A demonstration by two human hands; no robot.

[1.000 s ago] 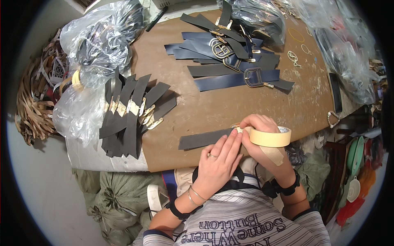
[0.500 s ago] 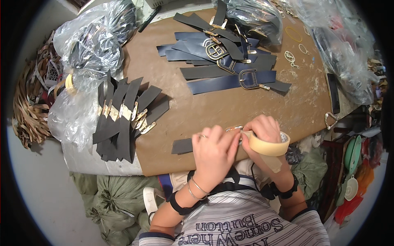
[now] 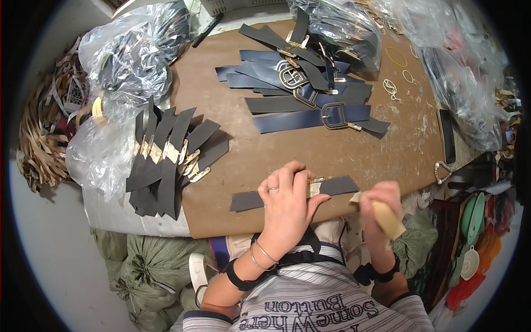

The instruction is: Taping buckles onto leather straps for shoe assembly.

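Observation:
A dark grey strap [image 3: 340,185] lies near the table's front edge, with a small metal buckle part at its far edge. Pale masking tape [image 3: 314,190] crosses it beside that metal. My left hand [image 3: 285,199] lies over the strap's middle, fingers extended and thumb apart, pressing it down. Off the strap's right end, my right hand [image 3: 380,200], slightly blurred, is closed around a roll of masking tape [image 3: 390,221]. A short loose tape end [image 3: 355,197] sticks out leftward from this hand.
Grey straps with metal clasps [image 3: 166,149] are heaped at left. Blue and grey buckled straps [image 3: 301,119] lie at the back. Plastic bags [image 3: 127,50] stand at the back left. A phone [image 3: 447,135] and a beaded buckle [image 3: 442,172] lie at the right edge.
My right hand has moved right and toward me with the tape roll, away from the strap. A tape piece now shows on the strap. My left hand has flattened over the strap.

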